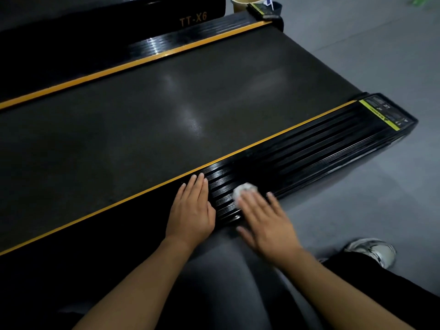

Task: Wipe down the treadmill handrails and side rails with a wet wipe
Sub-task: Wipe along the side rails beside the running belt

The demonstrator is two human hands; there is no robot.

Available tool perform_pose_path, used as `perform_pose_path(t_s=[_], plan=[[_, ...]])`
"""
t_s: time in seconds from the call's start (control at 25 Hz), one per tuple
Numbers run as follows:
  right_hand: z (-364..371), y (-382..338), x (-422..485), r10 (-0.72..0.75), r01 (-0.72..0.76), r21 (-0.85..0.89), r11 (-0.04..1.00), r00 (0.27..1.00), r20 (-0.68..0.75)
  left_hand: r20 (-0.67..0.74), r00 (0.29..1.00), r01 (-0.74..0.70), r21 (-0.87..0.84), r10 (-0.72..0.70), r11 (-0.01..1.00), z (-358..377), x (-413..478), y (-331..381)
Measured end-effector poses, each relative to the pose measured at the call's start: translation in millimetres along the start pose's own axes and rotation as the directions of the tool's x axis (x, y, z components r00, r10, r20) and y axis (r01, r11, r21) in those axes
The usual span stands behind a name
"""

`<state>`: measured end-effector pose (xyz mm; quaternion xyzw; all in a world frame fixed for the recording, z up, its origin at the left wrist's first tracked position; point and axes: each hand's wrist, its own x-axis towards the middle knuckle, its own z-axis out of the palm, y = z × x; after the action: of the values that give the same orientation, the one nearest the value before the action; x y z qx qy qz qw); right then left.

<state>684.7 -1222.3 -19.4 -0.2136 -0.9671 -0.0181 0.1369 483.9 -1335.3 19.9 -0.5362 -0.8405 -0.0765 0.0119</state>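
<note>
A black ribbed side rail (309, 148) with a yellow edge strip runs along the near side of the treadmill belt (166, 110). My left hand (192, 208) lies flat on the rail, fingers straight and together. My right hand (264, 217) presses a crumpled white wet wipe (242, 190) onto the rail with straight, spread fingers; only part of the wipe shows beyond the fingertips. The ribs between my hands shine wet. The far side rail (190, 36), also black with a yellow strip, runs along the belt's other edge.
Grey floor (381, 198) lies to the right of the treadmill. My white shoe (373, 251) and dark trouser legs are at the lower right. A tan cup (245, 3) stands on the floor past the far end. A second machine marked TT-X6 (192, 19) sits behind.
</note>
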Motion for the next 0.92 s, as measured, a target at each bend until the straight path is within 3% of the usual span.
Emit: perform_pose_path(t_s=[0.12,0.2,0.32,0.4,0.44,0.56,0.64,0.68,0.76,0.84,0.92], plan=[[0.2,35.2,-7.3,0.178,-0.179,-0.02,0.984,0.984,-0.029,0.005,1.0,0.006,0.008,-0.006,1.0,-0.7,-0.2,0.2],[4.3,9.5,-3.1,0.251,-0.249,0.045,0.967,0.967,-0.052,0.005,1.0,0.009,0.004,-0.009,1.0,-0.4,-1.3,0.0],[8.3,-29.3,-5.8,0.071,-0.069,0.093,0.993,0.997,-0.018,0.005,1.0,0.005,0.016,-0.005,1.0,-1.2,-1.0,1.3],[4.8,0.6,-8.4,-0.035,0.036,0.059,0.998,0.999,-0.026,0.014,1.0,0.023,0.048,-0.023,0.999,-2.4,0.5,0.8],[2.0,24.5,-10.2,0.003,-0.002,0.033,0.999,0.999,-0.036,0.027,0.999,0.03,0.069,-0.032,0.997,-2.6,0.4,1.5],[-4.9,87.9,-9.7,0.311,-0.312,-0.01,0.95,0.95,-0.03,0.073,0.995,0.055,0.121,-0.064,0.991,-5.4,3.0,7.9],[-3.0,72.1,-0.3,0.415,-0.413,0.046,0.91,0.909,-0.039,0.079,0.994,0.065,0.123,-0.075,0.99,-4.9,8.7,14.1],[-0.4,50.0,5.3,0.401,-0.396,0.105,0.912,0.916,-0.031,0.081,0.995,0.053,0.109,-0.062,0.993,-4.8,11.9,17.3],[4.4,5.7,4.2,0.207,-0.204,0.154,0.967,0.978,-0.005,0.081,0.997,-0.005,0.078,-0.001,0.997,-4.5,18.6,21.7],[3.6,8.7,0.8,0.036,-0.035,0.117,0.993,0.999,-0.013,0.082,0.995,-0.055,0.06,0.05,0.997,-4.2,25.8,23.2],[1.6,47.4,1.8,0.072,-0.064,0.091,0.994,0.994,-0.083,0.093,0.993,-0.073,0.049,0.068,0.996,-2.8,31.5,27.5]])
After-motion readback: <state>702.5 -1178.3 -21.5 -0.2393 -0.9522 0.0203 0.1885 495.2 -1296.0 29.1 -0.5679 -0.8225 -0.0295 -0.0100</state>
